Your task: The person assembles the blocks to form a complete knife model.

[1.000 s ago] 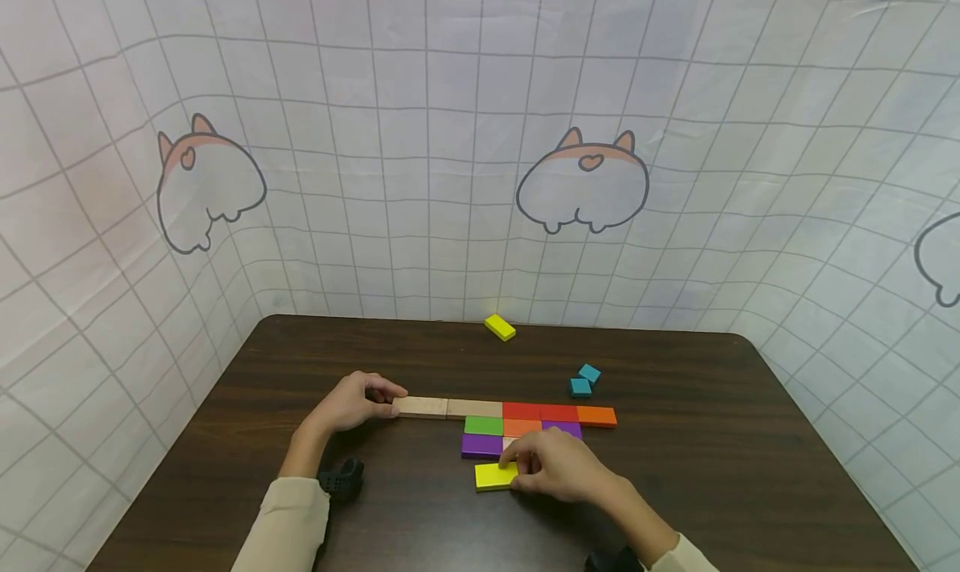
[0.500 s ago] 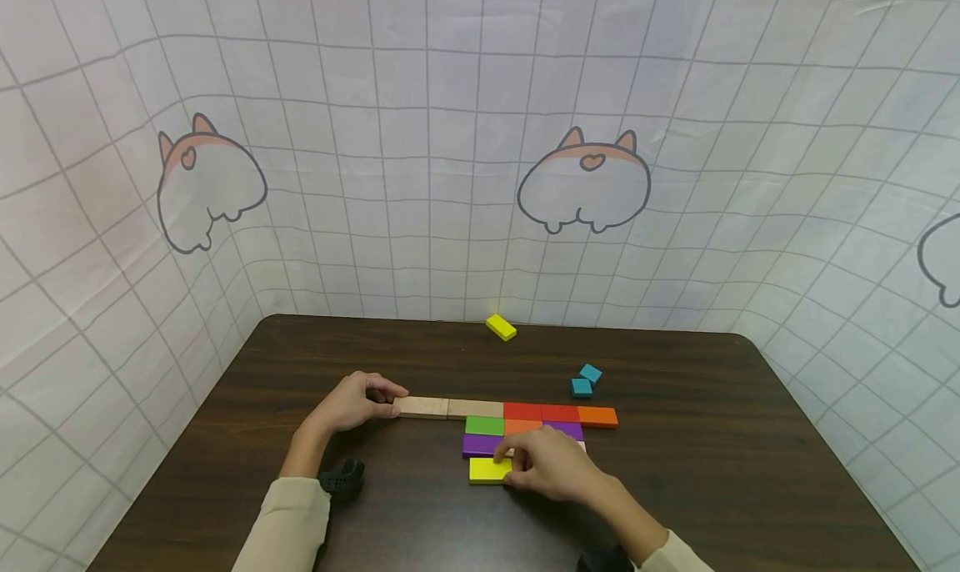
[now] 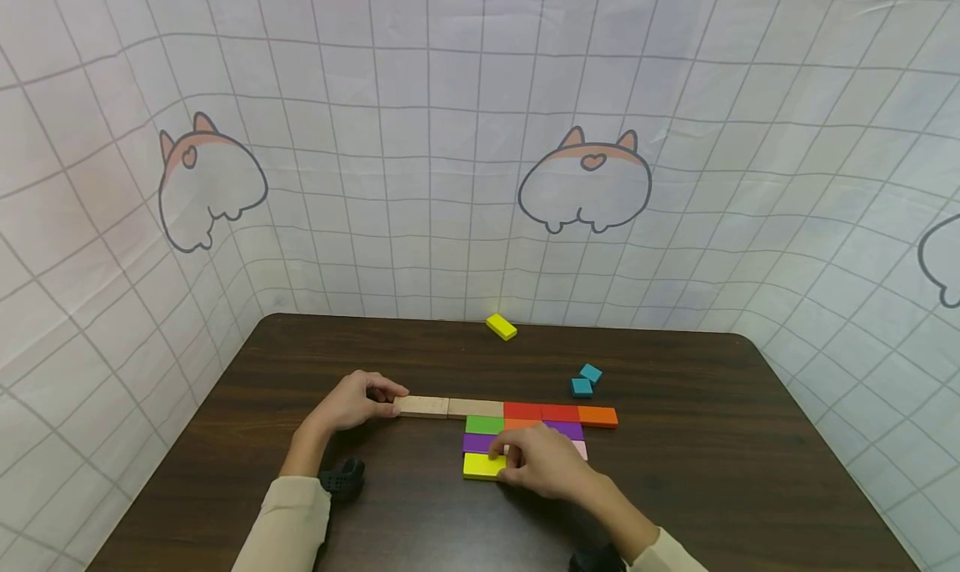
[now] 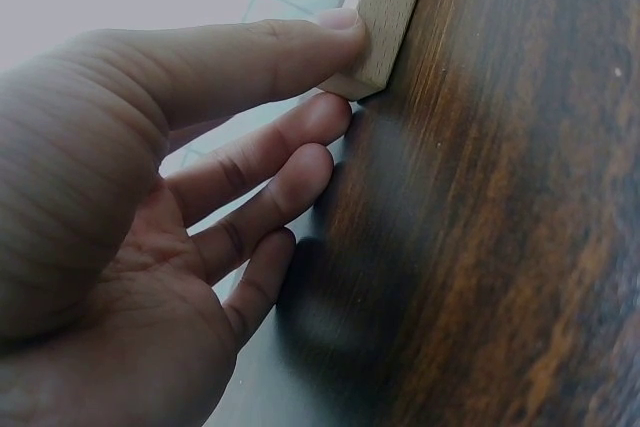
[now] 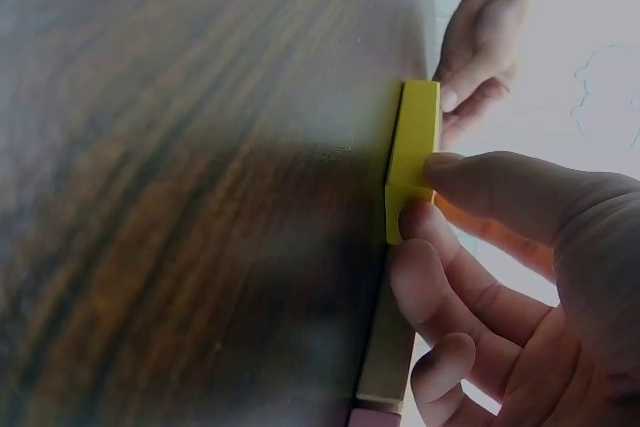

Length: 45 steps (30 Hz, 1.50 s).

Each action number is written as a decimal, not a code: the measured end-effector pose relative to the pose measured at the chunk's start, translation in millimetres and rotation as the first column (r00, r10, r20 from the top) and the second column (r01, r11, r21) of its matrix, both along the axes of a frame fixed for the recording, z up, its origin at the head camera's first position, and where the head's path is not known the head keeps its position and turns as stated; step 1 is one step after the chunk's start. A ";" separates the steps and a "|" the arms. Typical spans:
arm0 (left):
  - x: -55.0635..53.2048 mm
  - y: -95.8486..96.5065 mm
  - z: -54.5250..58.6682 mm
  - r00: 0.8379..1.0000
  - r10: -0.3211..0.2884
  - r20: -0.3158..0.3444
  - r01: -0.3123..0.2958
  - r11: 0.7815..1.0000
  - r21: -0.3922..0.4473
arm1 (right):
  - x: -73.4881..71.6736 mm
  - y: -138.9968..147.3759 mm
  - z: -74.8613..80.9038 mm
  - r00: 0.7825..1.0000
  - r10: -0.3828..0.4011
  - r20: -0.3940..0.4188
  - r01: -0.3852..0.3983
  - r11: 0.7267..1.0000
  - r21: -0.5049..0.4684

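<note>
My left hand (image 3: 351,401) pinches the left end of a plain wooden block (image 3: 422,407), thumb on the near side; in the left wrist view that block (image 4: 385,27) lies flat on the table. A second plain block (image 3: 476,408) adjoins it. My right hand (image 3: 550,462) pinches the right end of a yellow block (image 3: 482,467) between thumb and fingers, below a purple block (image 3: 478,444). In the right wrist view the yellow block (image 5: 415,137) lies along the near edge of the row. Blocks under my right hand are partly hidden.
Red (image 3: 521,411), green (image 3: 484,425) and orange (image 3: 597,417) blocks join the layout, with another purple block (image 3: 564,429) and a pink one (image 3: 581,449). Two teal blocks (image 3: 581,388) sit behind it. A yellow block (image 3: 501,327) lies at the table's (image 3: 360,343) back edge.
My right hand has slid the yellow block leftward and slightly away from me, up against the purple block. More of the pink block shows. The left hand has stayed in place.
</note>
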<state>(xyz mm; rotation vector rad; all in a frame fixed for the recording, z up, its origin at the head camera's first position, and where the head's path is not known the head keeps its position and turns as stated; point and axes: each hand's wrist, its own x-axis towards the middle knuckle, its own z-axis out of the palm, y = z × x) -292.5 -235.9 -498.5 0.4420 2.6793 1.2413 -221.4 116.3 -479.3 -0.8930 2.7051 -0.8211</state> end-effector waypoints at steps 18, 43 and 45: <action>-1.2 -0.1 -1.2 1.000 0.017 0.009 -0.018 1.000 0.002 | -4.4 0.4 0.4 0.997 0.024 0.068 -0.022 0.999 -0.031; 1.6 1.5 0.8 1.000 0.011 0.013 -0.011 1.000 0.000 | -32.6 12.5 16.6 0.973 0.197 0.123 -0.190 0.979 -0.071; 1.8 1.1 0.8 1.000 0.011 0.012 -0.011 1.000 -0.002 | -44.4 17.1 20.7 0.976 0.187 0.109 -0.175 0.978 -0.112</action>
